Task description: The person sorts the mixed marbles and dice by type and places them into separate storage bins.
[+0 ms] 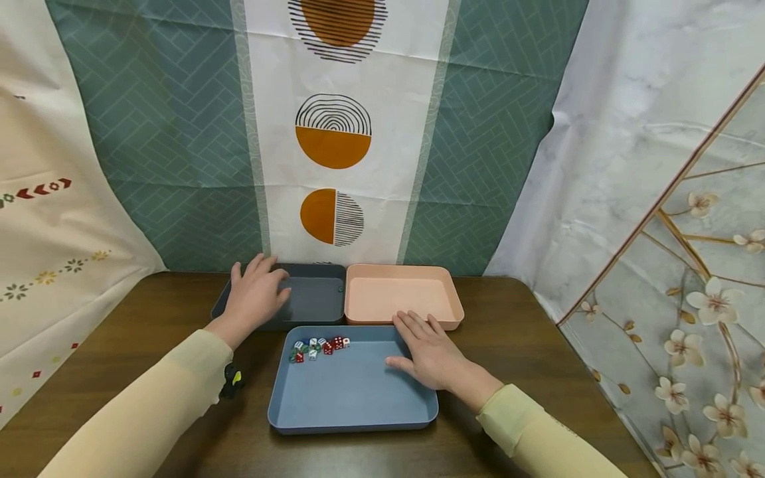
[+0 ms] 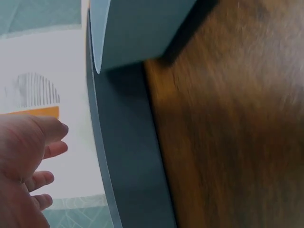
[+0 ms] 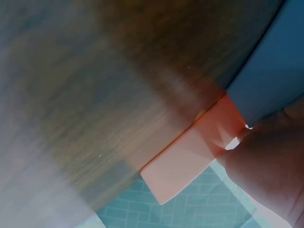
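Note:
My left hand (image 1: 255,292) is over the left part of the dark grey tray (image 1: 313,302), fingers spread and loosely bent, with nothing visible in its grasp. The left wrist view shows that hand (image 2: 23,161) beside the tray's wall (image 2: 128,142). Fingers straight, my right hand (image 1: 431,352) lies over the far right corner of the blue tray (image 1: 358,392), its fingertips by the pink tray's near edge. Several red, white and green dice (image 1: 313,355) lie grouped in the blue tray's far left corner. A small green piece (image 1: 340,289) sits inside the dark tray.
The pink tray (image 1: 400,292) stands right of the dark one, both behind the blue tray on a brown wooden table (image 1: 496,312). A patterned cloth (image 1: 394,133) hangs behind the table, with further cloths at both sides. A black item (image 1: 231,380) shows beside the left sleeve.

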The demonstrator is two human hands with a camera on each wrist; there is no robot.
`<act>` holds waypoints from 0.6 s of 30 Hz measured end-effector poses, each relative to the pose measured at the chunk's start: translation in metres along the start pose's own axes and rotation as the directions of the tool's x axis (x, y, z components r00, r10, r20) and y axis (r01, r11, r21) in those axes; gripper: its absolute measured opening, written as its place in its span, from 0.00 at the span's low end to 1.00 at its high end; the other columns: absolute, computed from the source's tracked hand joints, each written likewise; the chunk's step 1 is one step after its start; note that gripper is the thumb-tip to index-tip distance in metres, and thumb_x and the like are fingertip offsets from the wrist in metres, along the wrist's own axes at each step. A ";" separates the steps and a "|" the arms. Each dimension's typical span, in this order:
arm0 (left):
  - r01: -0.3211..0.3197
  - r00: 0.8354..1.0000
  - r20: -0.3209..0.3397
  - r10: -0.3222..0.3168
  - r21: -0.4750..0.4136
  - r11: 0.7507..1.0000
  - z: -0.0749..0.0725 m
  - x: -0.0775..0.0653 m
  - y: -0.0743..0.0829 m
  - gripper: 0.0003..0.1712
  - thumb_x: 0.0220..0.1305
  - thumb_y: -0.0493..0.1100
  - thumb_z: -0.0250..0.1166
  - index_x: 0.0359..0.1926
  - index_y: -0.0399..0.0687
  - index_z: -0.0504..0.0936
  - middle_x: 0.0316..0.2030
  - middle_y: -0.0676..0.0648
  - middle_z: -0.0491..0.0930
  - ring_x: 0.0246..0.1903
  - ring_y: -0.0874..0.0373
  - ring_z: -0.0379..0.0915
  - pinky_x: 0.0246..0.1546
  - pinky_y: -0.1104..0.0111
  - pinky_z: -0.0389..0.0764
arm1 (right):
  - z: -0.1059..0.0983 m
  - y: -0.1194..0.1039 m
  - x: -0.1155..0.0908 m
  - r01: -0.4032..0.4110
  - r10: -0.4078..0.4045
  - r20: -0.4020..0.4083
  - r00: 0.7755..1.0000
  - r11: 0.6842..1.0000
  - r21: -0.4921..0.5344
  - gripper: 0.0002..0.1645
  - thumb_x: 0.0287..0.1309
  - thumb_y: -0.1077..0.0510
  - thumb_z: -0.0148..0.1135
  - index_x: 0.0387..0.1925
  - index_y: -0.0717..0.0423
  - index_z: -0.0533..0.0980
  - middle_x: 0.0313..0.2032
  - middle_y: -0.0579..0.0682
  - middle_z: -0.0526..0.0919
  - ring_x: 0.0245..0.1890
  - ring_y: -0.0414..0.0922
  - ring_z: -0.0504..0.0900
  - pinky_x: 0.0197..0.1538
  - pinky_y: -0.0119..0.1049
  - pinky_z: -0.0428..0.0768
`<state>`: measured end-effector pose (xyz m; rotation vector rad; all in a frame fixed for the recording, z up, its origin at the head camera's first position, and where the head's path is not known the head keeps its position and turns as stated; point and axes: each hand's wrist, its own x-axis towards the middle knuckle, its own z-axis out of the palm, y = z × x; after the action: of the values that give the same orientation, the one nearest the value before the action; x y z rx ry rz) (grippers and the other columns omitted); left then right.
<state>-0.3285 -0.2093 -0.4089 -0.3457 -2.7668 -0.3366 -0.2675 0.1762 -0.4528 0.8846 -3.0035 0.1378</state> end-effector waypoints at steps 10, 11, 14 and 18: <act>-0.057 0.998 -0.041 0.057 0.003 0.998 -0.002 -0.022 0.019 0.17 0.72 0.43 0.76 0.58 0.42 0.92 0.76 0.30 0.71 0.80 0.28 0.56 0.74 0.21 0.43 | 0.001 0.000 0.001 -0.017 0.017 0.015 1.000 1.000 -0.020 0.57 0.79 0.24 0.50 0.90 0.54 0.51 0.88 0.53 0.52 0.88 0.55 0.48 0.85 0.63 0.45; -0.062 0.997 -0.046 0.062 0.002 0.998 -0.003 -0.025 0.021 0.17 0.71 0.43 0.77 0.57 0.43 0.92 0.76 0.29 0.72 0.79 0.28 0.56 0.74 0.21 0.43 | 0.000 0.000 0.002 -0.017 0.017 0.018 1.000 1.000 -0.023 0.57 0.79 0.23 0.50 0.90 0.54 0.51 0.88 0.53 0.52 0.88 0.55 0.48 0.85 0.62 0.45; -0.080 0.995 -0.060 0.079 -0.007 0.997 -0.005 -0.033 0.028 0.16 0.69 0.43 0.78 0.55 0.42 0.93 0.74 0.29 0.73 0.79 0.27 0.57 0.74 0.21 0.44 | 0.000 0.000 0.002 -0.017 0.018 0.027 0.999 0.999 -0.029 0.58 0.79 0.23 0.50 0.90 0.54 0.50 0.88 0.53 0.52 0.88 0.55 0.48 0.85 0.62 0.45; -0.099 0.993 -0.067 0.099 0.000 0.995 -0.005 -0.041 0.037 0.14 0.67 0.42 0.80 0.51 0.43 0.94 0.72 0.29 0.76 0.78 0.27 0.60 0.74 0.21 0.46 | 0.000 0.002 0.002 -0.016 0.017 0.029 0.999 1.000 -0.026 0.58 0.78 0.23 0.50 0.90 0.54 0.50 0.88 0.54 0.52 0.88 0.56 0.48 0.85 0.63 0.45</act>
<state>-0.2789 -0.1836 -0.4113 -0.4620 -2.6732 -0.3222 -0.2696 0.1768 -0.4524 0.8671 -3.0331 0.0867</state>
